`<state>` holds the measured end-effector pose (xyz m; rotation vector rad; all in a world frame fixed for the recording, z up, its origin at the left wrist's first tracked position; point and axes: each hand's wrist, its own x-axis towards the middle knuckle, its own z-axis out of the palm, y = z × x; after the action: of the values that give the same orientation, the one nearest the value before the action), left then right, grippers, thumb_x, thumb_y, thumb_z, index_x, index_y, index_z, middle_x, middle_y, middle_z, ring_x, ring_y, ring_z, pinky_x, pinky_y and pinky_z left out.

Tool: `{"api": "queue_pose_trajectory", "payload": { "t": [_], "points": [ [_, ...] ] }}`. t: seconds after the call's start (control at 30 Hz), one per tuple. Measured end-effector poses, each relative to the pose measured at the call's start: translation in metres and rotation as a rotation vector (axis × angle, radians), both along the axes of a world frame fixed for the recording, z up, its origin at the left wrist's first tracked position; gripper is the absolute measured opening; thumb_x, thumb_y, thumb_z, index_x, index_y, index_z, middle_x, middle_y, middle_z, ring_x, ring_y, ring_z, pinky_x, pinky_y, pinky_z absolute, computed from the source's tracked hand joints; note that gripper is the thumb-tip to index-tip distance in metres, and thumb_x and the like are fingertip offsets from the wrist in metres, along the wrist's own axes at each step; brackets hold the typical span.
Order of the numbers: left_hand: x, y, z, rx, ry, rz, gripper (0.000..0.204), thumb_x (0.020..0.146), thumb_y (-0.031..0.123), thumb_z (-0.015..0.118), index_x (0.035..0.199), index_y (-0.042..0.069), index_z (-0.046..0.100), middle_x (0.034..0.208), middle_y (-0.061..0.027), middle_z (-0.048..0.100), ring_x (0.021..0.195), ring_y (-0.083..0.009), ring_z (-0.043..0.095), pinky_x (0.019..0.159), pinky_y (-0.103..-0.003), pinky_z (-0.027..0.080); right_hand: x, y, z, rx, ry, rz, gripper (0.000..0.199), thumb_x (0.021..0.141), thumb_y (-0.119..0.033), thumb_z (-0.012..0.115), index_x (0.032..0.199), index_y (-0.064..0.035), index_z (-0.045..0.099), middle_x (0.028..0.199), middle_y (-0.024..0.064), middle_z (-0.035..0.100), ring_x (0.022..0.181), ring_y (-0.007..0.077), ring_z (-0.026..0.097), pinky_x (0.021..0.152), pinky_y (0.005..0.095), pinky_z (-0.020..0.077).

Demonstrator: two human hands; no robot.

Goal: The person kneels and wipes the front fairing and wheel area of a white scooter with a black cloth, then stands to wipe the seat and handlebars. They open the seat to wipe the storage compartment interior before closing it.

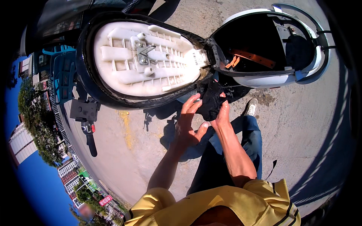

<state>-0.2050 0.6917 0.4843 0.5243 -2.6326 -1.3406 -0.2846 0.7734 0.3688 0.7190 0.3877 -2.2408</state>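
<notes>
My right hand (222, 115) grips a crumpled black cloth (211, 100), its exact kind unclear, with fingers partly hidden behind the fabric. Beside it my left hand (187, 122) is open, thumb and fingers spread, the fingertips close to the cloth's left edge. Whether they touch it I cannot tell. Both hands are just below a scooter's raised seat (147, 60), whose white ribbed plastic underside faces up with a metal latch loop (144, 52) on it. To the right of the hinge lies the open, dark storage compartment (241, 37), holding an orange strap-like piece (252, 57).
White bodywork (264, 81) and a dark rear rail (328, 56) surround the compartment. At left is a handlebar grip (91, 145) with a dark box-shaped holder (83, 110). My shoe (251, 107) stands on the concrete ground (294, 124). A blue-green vehicle (62, 75) is farther left.
</notes>
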Motion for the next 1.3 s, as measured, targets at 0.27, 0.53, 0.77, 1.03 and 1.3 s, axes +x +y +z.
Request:
{"api": "queue_pose_trajectory", "payload": {
  "t": [0.27, 0.53, 0.77, 1.03, 1.3],
  "points": [
    [-0.036, -0.111, 0.138, -0.801, 0.531, 0.351, 0.073, 0.107, 0.045, 0.055, 0.159, -0.001, 0.035, 0.166, -0.0214, 0.035, 0.153, -0.0344, 0.034, 0.126, -0.05, 0.024, -0.059, -0.124, 0.129, 0.53, 1.564, 0.142, 0.057, 0.092, -0.006, 0.069, 0.147, -0.0009, 0.054, 0.168, 0.02, 0.027, 0.152, 0.0407, 0.036, 0.121, 0.0528, 0.0361],
    [-0.028, -0.157, 0.128, -0.807, 0.251, 0.477, 0.057, 0.112, 0.033, 0.047, 0.157, -0.003, 0.044, 0.163, -0.0153, 0.045, 0.149, -0.0276, 0.042, 0.126, -0.041, 0.027, -0.012, -0.149, 0.017, 0.606, 0.944, 0.194, 0.042, 0.094, 0.008, 0.055, 0.135, 0.0018, 0.063, 0.139, 0.0218, 0.06, 0.128, 0.0378, 0.061, 0.107, 0.0367, 0.0474],
    [-0.048, -0.163, 0.119, -0.75, 0.324, 0.393, 0.057, 0.112, 0.032, 0.044, 0.157, -0.003, 0.044, 0.164, -0.0148, 0.044, 0.149, -0.0269, 0.042, 0.125, -0.04, 0.028, -0.106, -0.218, -0.137, 0.989, 1.005, 0.174, 0.037, 0.095, -0.009, 0.063, 0.131, -0.0002, 0.062, 0.138, 0.0268, 0.056, 0.126, 0.049, 0.052, 0.109, 0.0507, 0.0441],
    [-0.033, -0.149, 0.123, -0.636, 0.348, 0.524, 0.055, 0.11, 0.026, 0.046, 0.156, -0.005, 0.044, 0.162, -0.0175, 0.045, 0.151, -0.0291, 0.039, 0.127, -0.043, 0.026, -0.076, -0.207, 0.009, 0.618, 1.317, 0.206, 0.035, 0.088, -0.009, 0.07, 0.122, -0.0012, 0.069, 0.125, 0.0199, 0.065, 0.125, 0.044, 0.053, 0.11, 0.0482, 0.0444],
    [-0.036, -0.16, 0.12, -0.671, 0.307, 0.479, 0.061, 0.108, 0.028, 0.047, 0.159, -0.005, 0.039, 0.166, -0.02, 0.039, 0.154, -0.0314, 0.035, 0.128, -0.045, 0.023, -0.042, -0.202, -0.058, 1.115, 1.251, 0.376, 0.044, 0.102, -0.033, 0.062, 0.126, 0.0042, 0.067, 0.154, 0.0266, 0.049, 0.129, 0.0447, 0.052, 0.112, 0.0568, 0.0375]
  ]
}}
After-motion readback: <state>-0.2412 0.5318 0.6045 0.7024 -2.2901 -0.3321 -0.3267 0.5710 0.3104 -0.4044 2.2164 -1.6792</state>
